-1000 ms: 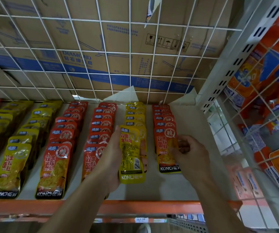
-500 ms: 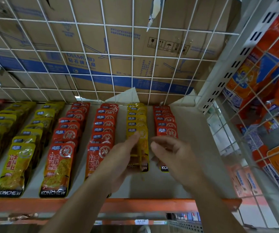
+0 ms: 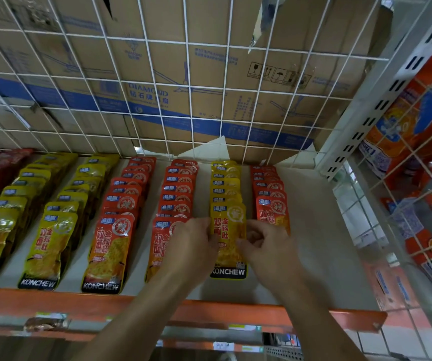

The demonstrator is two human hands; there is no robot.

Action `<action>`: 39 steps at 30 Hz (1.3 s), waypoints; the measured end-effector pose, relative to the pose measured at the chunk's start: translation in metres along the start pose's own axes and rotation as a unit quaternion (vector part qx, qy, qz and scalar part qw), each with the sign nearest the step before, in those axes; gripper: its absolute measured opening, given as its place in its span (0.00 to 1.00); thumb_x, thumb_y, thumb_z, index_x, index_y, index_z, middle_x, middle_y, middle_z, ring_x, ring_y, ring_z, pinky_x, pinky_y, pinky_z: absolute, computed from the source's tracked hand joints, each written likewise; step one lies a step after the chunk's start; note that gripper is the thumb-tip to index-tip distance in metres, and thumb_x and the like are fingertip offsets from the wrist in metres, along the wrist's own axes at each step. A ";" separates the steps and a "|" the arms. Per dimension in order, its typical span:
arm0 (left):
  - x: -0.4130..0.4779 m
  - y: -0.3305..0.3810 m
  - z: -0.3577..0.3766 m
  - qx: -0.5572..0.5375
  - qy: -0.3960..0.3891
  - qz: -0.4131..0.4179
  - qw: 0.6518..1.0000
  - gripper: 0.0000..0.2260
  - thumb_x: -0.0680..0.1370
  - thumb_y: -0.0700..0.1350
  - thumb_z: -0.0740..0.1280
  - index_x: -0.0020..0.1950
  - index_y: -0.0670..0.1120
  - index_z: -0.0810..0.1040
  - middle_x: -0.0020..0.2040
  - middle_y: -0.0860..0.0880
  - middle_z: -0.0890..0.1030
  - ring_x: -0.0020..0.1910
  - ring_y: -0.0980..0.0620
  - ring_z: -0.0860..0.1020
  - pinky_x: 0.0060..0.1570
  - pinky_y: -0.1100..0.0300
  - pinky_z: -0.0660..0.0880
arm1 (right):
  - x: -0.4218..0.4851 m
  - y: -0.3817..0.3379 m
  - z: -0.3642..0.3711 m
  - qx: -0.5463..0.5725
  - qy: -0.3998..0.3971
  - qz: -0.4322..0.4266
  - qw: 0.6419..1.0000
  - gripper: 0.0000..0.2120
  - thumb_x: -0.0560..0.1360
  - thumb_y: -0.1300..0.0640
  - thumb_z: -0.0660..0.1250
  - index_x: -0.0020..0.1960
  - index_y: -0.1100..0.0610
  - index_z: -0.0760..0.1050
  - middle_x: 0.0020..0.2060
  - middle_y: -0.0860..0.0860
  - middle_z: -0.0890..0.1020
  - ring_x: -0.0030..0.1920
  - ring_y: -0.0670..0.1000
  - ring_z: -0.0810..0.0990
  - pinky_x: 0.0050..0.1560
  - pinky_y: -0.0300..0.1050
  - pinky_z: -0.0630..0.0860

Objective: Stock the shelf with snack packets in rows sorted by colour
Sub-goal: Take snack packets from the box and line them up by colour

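- Since the earlier frame, both hands have closed in on the front yellow packet [image 3: 229, 238]; 1 s ago the left hand held it raised off the shelf, and it now lies flat at the front of its row.
- Left hand [image 3: 192, 247]: fingertips rest on the packet's left edge, fingers bent; no closed grip visible, and the hand covers part of the red packet [image 3: 158, 246] beside it.
- Right hand [image 3: 267, 246]: fingers curled, thumb and forefinger tips near the packet's right edge; cannot tell whether they pinch it.
- Yellow row [image 3: 225, 183] runs front to back, packets overlapping, between two red rows (one to the left, one to the right).
- Right-most red row [image 3: 269, 188]: its front packet is partly hidden behind the right hand.
- Further left: another red row [image 3: 121, 204], then two yellow rows [image 3: 61, 204], then darker red packets at the frame edge.
- Shelf [image 3: 319, 230]: pale surface, bare to the right of the last row; orange front rail [image 3: 53, 300] below.
- Rear: white wire grid [image 3: 188, 74] w/ cardboard boxes [image 3: 157, 61] behind it.
- Right side: orange bags [image 3: 412, 121] behind a second wire panel.
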State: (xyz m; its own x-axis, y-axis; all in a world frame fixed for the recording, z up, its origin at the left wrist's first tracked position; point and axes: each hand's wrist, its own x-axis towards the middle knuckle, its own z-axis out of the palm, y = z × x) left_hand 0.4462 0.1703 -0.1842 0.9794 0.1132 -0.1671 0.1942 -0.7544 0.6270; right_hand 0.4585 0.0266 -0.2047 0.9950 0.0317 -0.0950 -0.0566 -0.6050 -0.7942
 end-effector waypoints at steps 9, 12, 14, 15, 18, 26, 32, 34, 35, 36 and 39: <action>-0.001 -0.002 0.010 0.078 0.010 0.003 0.997 0.08 0.80 0.45 0.61 0.50 0.44 0.78 0.46 0.47 0.79 0.41 0.51 0.77 0.37 0.62 0.66 | -0.004 -0.003 0.011 -0.114 0.013 -0.026 0.993 0.05 0.75 0.55 0.68 0.50 0.54 0.79 0.44 0.51 0.78 0.45 0.50 0.77 0.39 0.39 0.64; -0.001 0.002 0.008 0.080 -0.004 -0.010 0.997 0.07 0.81 0.45 0.62 0.53 0.45 0.77 0.50 0.48 0.77 0.45 0.50 0.78 0.41 0.62 0.70 | -0.003 -0.004 0.012 -0.133 0.006 -0.025 0.991 0.10 0.76 0.55 0.66 0.57 0.54 0.78 0.50 0.52 0.76 0.51 0.52 0.76 0.47 0.41 0.69; 0.001 0.005 0.005 0.093 -0.017 -0.016 0.995 0.07 0.81 0.45 0.62 0.54 0.45 0.77 0.51 0.48 0.77 0.47 0.50 0.78 0.43 0.61 0.70 | -0.002 -0.005 0.013 -0.140 0.000 -0.028 0.990 0.11 0.77 0.55 0.66 0.59 0.54 0.77 0.52 0.53 0.76 0.54 0.54 0.76 0.51 0.43 0.70; 0.002 0.005 0.004 0.102 -0.024 -0.018 0.994 0.07 0.81 0.45 0.62 0.55 0.44 0.77 0.52 0.47 0.76 0.49 0.49 0.78 0.44 0.61 0.70 | -0.002 -0.006 0.013 -0.145 -0.004 -0.025 0.989 0.12 0.77 0.55 0.65 0.60 0.54 0.77 0.53 0.54 0.75 0.54 0.54 0.76 0.52 0.44 0.71; 0.005 0.007 0.002 0.124 -0.044 -0.027 0.991 0.08 0.81 0.46 0.62 0.58 0.45 0.76 0.55 0.47 0.76 0.52 0.49 0.78 0.48 0.61 0.70 | 0.000 -0.006 0.015 -0.153 -0.015 -0.009 0.988 0.12 0.78 0.54 0.64 0.61 0.54 0.76 0.53 0.54 0.74 0.55 0.55 0.75 0.54 0.46 0.73; 0.008 0.012 -0.004 0.152 -0.084 -0.048 0.984 0.07 0.81 0.47 0.62 0.52 0.44 0.75 0.52 0.47 0.81 0.46 0.51 0.79 0.48 0.59 0.75 | 0.000 -0.007 0.013 -0.166 -0.023 -0.010 0.986 0.11 0.79 0.55 0.63 0.60 0.55 0.75 0.54 0.53 0.75 0.55 0.53 0.75 0.56 0.47 0.73; -0.007 0.011 -0.039 0.098 0.053 0.055 0.992 0.08 0.80 0.47 0.61 0.42 0.49 0.73 0.43 0.50 0.79 0.38 0.52 0.76 0.34 0.62 0.69 | 0.004 -0.025 0.001 -0.170 0.032 -0.090 0.981 0.14 0.79 0.54 0.62 0.63 0.54 0.75 0.55 0.52 0.76 0.55 0.55 0.75 0.54 0.47 0.70; -0.008 0.000 -0.054 0.161 0.119 0.079 0.977 0.12 0.79 0.49 0.62 0.59 0.46 0.77 0.55 0.46 0.80 0.51 0.44 0.78 0.44 0.54 0.74 | 0.009 -0.038 0.000 -0.200 0.031 -0.119 0.972 0.21 0.78 0.50 0.58 0.67 0.55 0.72 0.60 0.54 0.75 0.60 0.57 0.73 0.61 0.51 0.69; -0.009 -0.009 -0.062 0.194 0.137 0.074 0.969 0.17 0.79 0.50 0.61 0.65 0.47 0.75 0.59 0.44 0.79 0.55 0.42 0.77 0.49 0.51 0.75 | 0.012 -0.047 0.002 -0.221 0.026 -0.130 0.966 0.24 0.76 0.47 0.56 0.70 0.55 0.70 0.64 0.55 0.73 0.64 0.59 0.71 0.64 0.54 0.68; -0.010 -0.017 -0.070 0.217 0.146 0.057 0.963 0.20 0.79 0.53 0.59 0.69 0.47 0.73 0.61 0.43 0.78 0.58 0.40 0.76 0.53 0.47 0.75 | 0.013 -0.057 0.005 -0.238 0.014 -0.139 0.961 0.26 0.76 0.45 0.53 0.72 0.54 0.68 0.68 0.54 0.70 0.68 0.60 0.66 0.67 0.57 0.65; -0.020 -0.042 -0.094 0.262 0.151 -0.001 0.953 0.26 0.77 0.59 0.53 0.70 0.48 0.72 0.64 0.39 0.76 0.65 0.35 0.72 0.61 0.38 0.70 | 0.014 -0.086 0.021 -0.270 -0.044 -0.166 0.947 0.27 0.80 0.42 0.48 0.77 0.50 0.57 0.76 0.51 0.58 0.76 0.60 0.51 0.74 0.59 0.53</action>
State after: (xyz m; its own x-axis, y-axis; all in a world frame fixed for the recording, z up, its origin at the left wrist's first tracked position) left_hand 0.4234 0.2606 -0.1359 0.9655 0.2370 0.1082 0.2202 -0.9642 0.1477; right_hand 0.4752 0.0959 -0.1504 0.9382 0.3439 0.0384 0.3331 -0.8676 -0.3693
